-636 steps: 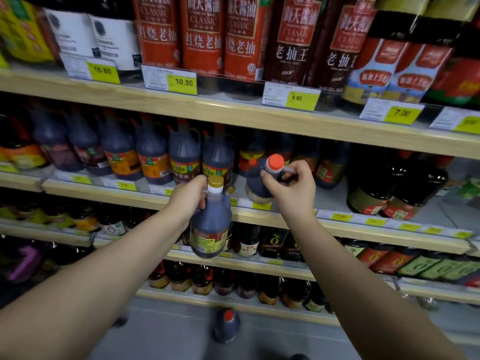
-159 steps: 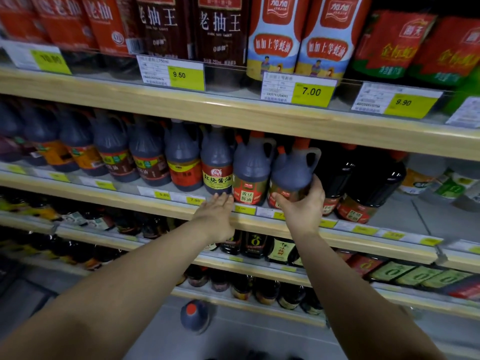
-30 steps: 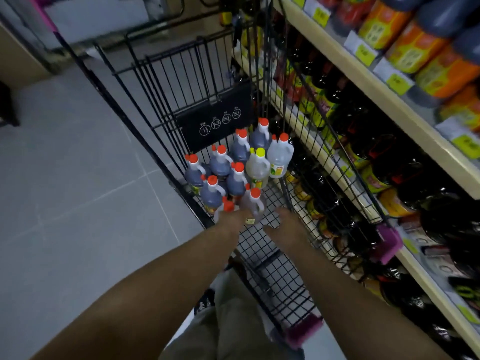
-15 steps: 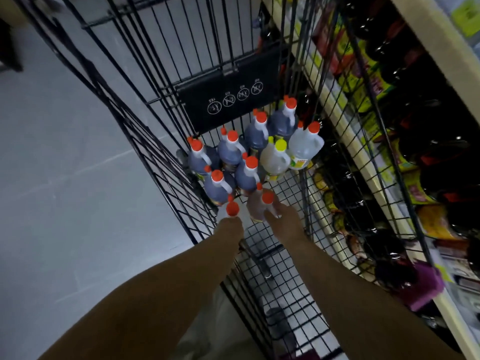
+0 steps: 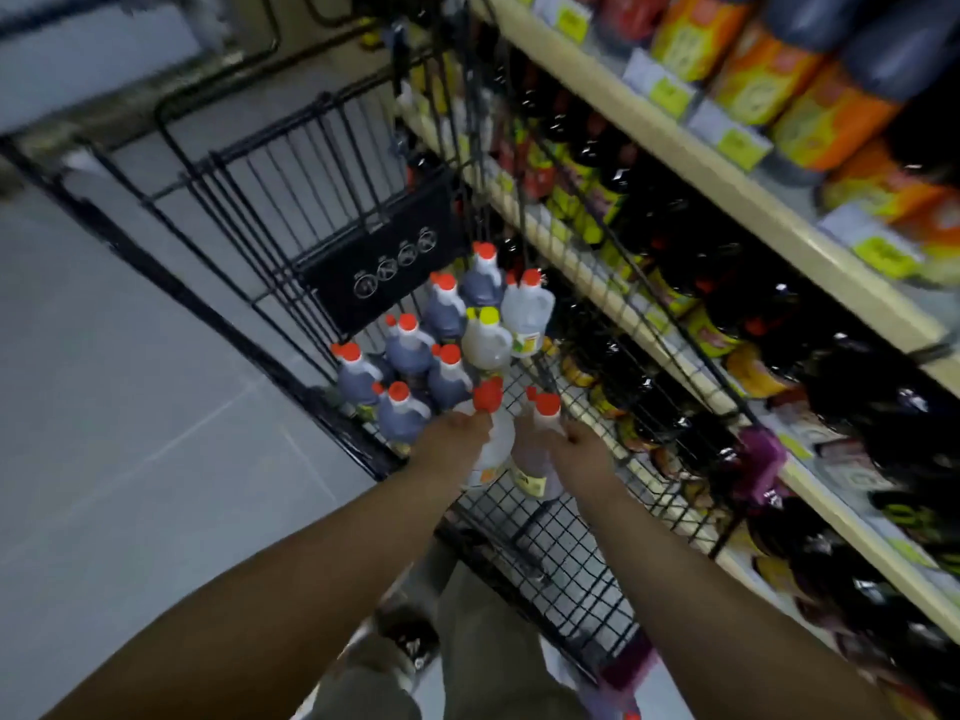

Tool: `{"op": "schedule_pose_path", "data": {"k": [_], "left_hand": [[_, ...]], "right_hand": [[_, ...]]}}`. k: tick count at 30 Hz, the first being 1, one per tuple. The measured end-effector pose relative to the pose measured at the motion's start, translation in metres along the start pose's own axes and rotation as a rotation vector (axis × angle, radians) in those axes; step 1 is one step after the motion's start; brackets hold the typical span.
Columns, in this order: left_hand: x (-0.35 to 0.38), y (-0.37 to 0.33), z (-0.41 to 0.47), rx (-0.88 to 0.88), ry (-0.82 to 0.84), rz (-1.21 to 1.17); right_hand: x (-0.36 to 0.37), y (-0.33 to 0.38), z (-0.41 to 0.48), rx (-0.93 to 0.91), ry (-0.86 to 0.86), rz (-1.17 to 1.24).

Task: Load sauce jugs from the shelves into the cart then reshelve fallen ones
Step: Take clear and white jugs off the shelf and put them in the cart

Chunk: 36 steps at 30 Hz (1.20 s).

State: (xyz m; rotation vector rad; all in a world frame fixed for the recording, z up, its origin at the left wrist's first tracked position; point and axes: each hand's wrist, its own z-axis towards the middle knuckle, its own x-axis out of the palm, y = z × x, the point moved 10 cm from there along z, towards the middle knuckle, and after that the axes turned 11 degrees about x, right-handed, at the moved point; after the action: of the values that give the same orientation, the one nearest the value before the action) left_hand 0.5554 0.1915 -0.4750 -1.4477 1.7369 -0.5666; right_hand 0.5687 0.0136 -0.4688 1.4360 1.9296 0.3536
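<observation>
Stocked shelves [image 5: 727, 181] flank the cart [image 5: 384, 252] crowded with upright jugs [image 5: 441, 366].

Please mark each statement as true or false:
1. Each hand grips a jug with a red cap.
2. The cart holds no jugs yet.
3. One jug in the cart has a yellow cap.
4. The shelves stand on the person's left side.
1. True. The left hand grips the pale jug, and the right hand grips the darker jug.
2. False. Many jugs already stand inside the cart.
3. True. The yellow-capped jug stands among red-capped ones.
4. False. The shelves are on the right, beside the cart.
</observation>
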Motion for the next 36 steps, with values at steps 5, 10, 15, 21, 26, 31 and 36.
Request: {"op": "schedule_pose_path", "data": {"k": [5,10,15,21,26,31,36], "left_hand": [[-0.005,-0.07,-0.047,0.25,0.046,0.079],[0.003,-0.136,-0.121,0.507,0.15,0.136],[0.045,-0.169,-0.199,0.682,0.297,0.06],[0.128,-0.172,-0.292,0.75,0.532,0.061],[0.211,-0.158,-0.377,0.809,0.713,0.133],[0.303,-0.126,-0.459,0.829,0.848,0.16],[0.386,-0.089,-0.529,0.773,0.913,0.135]], "right_hand": [[-0.047,-0.008,-0.072,-0.046,-0.225,0.135],[-0.1,-0.016,-0.171,-0.151,-0.492,0.358],[-0.149,-0.055,-0.263,-0.179,-0.704,0.522],[-0.196,-0.144,-0.353,-0.104,-0.909,0.609],[-0.239,-0.243,-0.419,-0.01,-1.055,0.733],[-0.287,-0.34,-0.476,0.031,-1.145,0.753],[-0.337,-0.43,-0.516,0.079,-1.172,0.751]]}}
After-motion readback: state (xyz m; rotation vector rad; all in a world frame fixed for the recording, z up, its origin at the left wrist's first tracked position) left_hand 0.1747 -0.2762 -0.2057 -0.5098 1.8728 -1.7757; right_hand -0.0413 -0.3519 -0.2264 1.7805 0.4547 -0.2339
